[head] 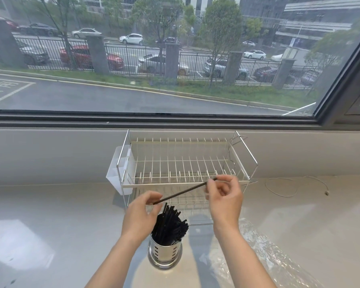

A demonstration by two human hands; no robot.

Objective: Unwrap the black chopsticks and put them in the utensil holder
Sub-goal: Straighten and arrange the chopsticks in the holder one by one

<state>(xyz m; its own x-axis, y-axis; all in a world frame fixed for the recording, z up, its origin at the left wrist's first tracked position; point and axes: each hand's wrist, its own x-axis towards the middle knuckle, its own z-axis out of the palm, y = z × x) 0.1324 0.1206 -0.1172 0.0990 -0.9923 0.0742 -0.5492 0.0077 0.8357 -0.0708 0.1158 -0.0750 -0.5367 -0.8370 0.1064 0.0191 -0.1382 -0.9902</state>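
Item: one black chopstick, pinched at both ends by our left hand and right hand, held above the utensil holder, likely for stripping its wrap.

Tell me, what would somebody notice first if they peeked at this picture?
Probably the two hands in the middle, the left hand and right hand, each pinching one end of a slanted black chopstick. Just below them stands a shiny metal utensil holder stuffed with black chopsticks. Behind it sits a wire dish rack under a big window looking onto parked cars.
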